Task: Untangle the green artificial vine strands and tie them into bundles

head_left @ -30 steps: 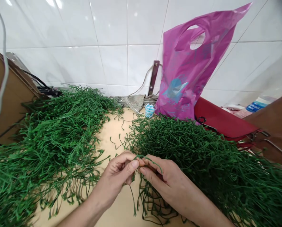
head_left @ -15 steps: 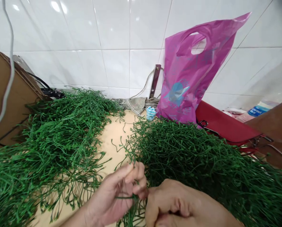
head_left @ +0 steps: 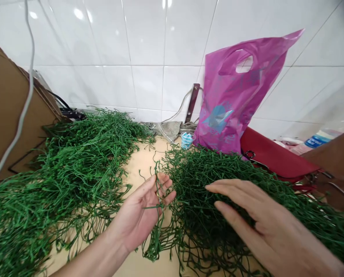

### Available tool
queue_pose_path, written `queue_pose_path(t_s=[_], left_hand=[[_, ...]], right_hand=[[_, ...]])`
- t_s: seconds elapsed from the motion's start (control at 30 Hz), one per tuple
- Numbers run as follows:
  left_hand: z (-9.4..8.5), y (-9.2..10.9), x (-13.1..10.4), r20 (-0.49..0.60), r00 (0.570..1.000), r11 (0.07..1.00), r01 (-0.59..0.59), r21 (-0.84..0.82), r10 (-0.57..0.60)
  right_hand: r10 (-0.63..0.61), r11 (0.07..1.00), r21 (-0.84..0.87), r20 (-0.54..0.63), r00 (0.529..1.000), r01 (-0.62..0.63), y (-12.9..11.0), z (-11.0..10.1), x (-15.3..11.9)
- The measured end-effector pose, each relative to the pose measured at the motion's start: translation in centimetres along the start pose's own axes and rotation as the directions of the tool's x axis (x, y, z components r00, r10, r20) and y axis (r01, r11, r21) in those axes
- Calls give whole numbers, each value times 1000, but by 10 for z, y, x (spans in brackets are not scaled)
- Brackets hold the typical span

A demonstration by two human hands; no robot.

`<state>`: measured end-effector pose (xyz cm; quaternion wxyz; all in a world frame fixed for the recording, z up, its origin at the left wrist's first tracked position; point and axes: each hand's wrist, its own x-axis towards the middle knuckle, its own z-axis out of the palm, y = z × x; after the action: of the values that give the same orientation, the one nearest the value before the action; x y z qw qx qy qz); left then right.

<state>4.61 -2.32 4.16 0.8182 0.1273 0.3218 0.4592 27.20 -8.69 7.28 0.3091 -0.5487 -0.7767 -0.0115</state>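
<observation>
My left hand point(head_left: 143, 211) is palm up at the middle. Its thumb and index finger pinch a small bunch of thin green stems point(head_left: 157, 238) with knobbed tips, and the other fingers are loosely curled. The bunch hangs down past the palm, and one short piece sticks out sideways. My right hand point(head_left: 252, 211) holds nothing, its thumb apart from its fingers, over the front of a dark green heap of stems point(head_left: 200, 169). Whether it touches the heap I cannot tell. To the left spreads another pile of stems point(head_left: 82, 161), brighter green.
A purple plastic bag point(head_left: 232, 104) leans against the tiled wall, beside a small cup point(head_left: 187, 141) with blue and white pieces. At right lie a red bag point(head_left: 276, 154) and a bottle point(head_left: 316, 141). A cardboard box point(head_left: 12, 107) and hanging white cable point(head_left: 27, 88) stand left.
My right hand has left my left hand, moving right and up over the dark heap, and its fingers have opened. My left fingers have loosened around the stems. The view has shifted slightly.
</observation>
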Motion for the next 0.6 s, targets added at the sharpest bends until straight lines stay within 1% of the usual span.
queue_pose_path(t_s=[0.07,0.13,0.2,0.23,0.3,0.37,0.43,0.5,0.57,0.6], left_hand=[[7,1,0,30,999,1000,16,16,-17],[13,2,0,50,999,1000,17,12,-18],[20,5,0,56,998,1000,18,-11,-17],[24,7,0,52,999,1000,17,-23,-16],[33,12,1,45,999,999,8,-33,-6],[43,19,2,51,999,1000,-13,-11,14],[54,29,5,101,994,996,-54,69,47],[65,42,10,212,972,971,-145,193,103],[75,56,15,339,922,912,-289,290,184],[79,62,18,391,893,877,-358,320,222]], right_hand=[[93,992,76,118,989,-102,-15,13,-3],[159,962,176,255,954,-208,-29,27,-6],[152,906,314,382,912,-283,-40,43,-7],[121,870,390,425,897,-302,-44,50,-7],[60,795,517,455,889,-318,-51,63,-5],[56,751,571,447,893,-332,-56,69,2],[96,726,581,446,890,-369,-58,65,14],[150,708,585,422,894,-396,-59,50,29],[194,715,593,340,920,-370,-56,27,44],[211,736,582,287,934,-345,-55,15,51]])
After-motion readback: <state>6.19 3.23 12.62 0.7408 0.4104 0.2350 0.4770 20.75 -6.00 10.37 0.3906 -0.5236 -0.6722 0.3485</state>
